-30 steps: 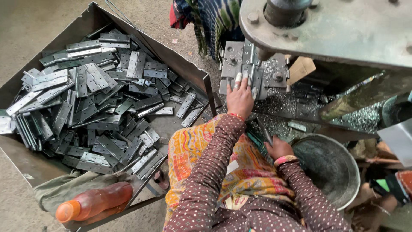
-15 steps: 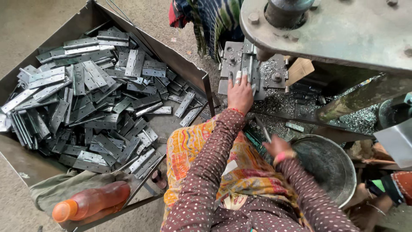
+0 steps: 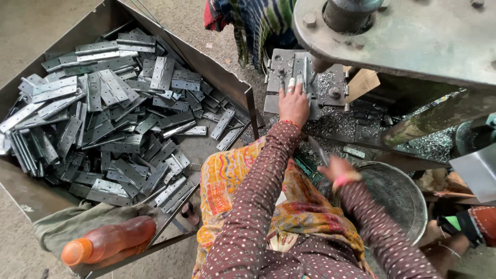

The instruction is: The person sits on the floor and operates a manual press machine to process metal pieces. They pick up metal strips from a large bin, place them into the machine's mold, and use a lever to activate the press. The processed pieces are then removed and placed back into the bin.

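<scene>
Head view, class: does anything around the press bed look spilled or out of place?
Yes. Loose metal shavings lie scattered across the press bed beside the left hand. An orange bottle also lies on its side beside the tray of hinges.

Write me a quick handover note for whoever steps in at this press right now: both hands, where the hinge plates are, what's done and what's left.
Left hand: flat on the press bed, fingers on a strip in the die slot.
Right hand: blurred, by the metal bowl, seemingly holding a thin metal piece; grip unclear.
Plates: a big pile of hinge plates fills the tray to the left. Metal chips cover the bed.
Done: cannot tell which plates are finished.
Left: judging by the pile, many plates.
</scene>
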